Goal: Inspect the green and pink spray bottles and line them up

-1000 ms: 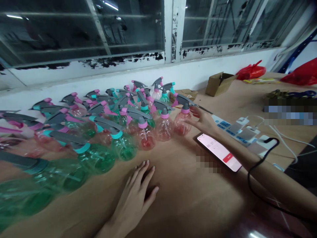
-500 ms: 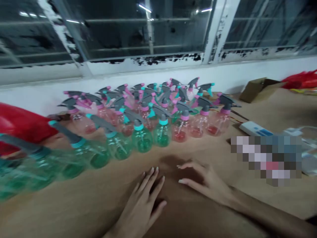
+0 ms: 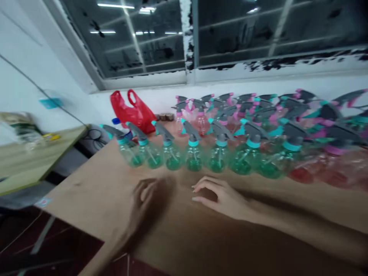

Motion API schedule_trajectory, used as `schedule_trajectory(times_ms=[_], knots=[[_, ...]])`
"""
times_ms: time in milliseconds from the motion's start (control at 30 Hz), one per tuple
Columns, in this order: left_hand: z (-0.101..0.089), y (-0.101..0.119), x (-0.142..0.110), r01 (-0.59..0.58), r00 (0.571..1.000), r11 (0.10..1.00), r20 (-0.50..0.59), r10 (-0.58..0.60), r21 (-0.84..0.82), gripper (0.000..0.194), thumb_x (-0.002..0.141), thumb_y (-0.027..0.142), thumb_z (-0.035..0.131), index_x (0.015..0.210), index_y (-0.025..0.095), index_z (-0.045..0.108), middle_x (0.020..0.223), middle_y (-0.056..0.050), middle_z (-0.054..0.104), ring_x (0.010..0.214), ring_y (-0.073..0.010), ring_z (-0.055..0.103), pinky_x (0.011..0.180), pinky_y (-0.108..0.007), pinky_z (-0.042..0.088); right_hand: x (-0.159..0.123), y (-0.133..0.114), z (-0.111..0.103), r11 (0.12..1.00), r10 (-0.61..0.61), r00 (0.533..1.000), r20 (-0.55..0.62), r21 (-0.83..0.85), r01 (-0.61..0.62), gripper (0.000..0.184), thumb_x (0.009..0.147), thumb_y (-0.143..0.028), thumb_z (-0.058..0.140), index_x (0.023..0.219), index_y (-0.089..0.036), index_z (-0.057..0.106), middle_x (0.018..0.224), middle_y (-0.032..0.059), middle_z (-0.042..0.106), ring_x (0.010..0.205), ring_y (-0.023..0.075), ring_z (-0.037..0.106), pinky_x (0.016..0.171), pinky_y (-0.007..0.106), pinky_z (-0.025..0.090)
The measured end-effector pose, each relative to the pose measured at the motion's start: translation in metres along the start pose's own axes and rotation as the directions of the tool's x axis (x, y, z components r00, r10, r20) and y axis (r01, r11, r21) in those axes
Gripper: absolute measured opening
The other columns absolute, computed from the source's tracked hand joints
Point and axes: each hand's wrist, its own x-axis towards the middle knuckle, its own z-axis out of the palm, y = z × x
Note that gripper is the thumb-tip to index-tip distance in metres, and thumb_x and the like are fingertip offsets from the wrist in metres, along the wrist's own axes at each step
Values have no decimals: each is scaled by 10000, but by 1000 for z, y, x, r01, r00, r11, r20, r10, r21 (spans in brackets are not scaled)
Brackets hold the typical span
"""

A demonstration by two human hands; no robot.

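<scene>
My left hand (image 3: pixel 140 199) is just above the brown table, blurred by motion. Its fingers curve loosely, with a gap at the thumb and nothing visible in them. My right hand (image 3: pixel 220 196) hovers to its right, thumb and fingers apart and holding nothing. Beyond both hands runs a front row of clear green spray bottles (image 3: pixel 194 157) with grey and teal trigger heads. Pink spray bottles (image 3: pixel 333 168) with grey and pink heads continue the row on the right. More bottles, pink-headed and teal-headed, crowd behind and partly hide one another.
A red plastic bag (image 3: pixel 133 111) stands against the wall at the back left, small brown blocks (image 3: pixel 166 117) beside it. The table's left edge drops off near a second, yellowish table (image 3: pixel 43 153). Dark cables (image 3: pixel 96 138) lie in the gap. A window is behind.
The view has swung left, bringing the table's left end into sight. My left hand has lifted from lying flat and its fingers have curled. The right hand keeps its curved, parted shape.
</scene>
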Motion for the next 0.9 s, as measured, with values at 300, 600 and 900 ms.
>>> schedule_trajectory(times_ms=[300,600,900], knots=[[-38,-94,84,319,846,938,-408,-345,-131,303,936,284,583,1208,159,539,1194,-94,562,977,-236,609,803,-425,515,45,-24,31,975,-193,954,231,154,159,330,744,-424,720,972,-216,603,1056,74,670,1008,200,633,892,354,501],[-27,-91,133,183,941,951,-234,-243,-249,296,938,284,579,1204,158,541,1189,-93,564,971,-234,612,799,-423,517,30,-22,30,956,-247,900,358,240,167,453,694,-468,749,1017,-191,593,1104,87,657,1045,210,617,912,346,483],[-56,-93,97,217,929,958,-263,-262,-189,374,857,314,675,1166,152,542,1105,-82,590,971,-251,601,810,-423,502,3,-18,16,969,-171,914,368,232,87,434,683,-443,763,1035,-261,586,1122,72,653,1047,240,617,898,384,491]])
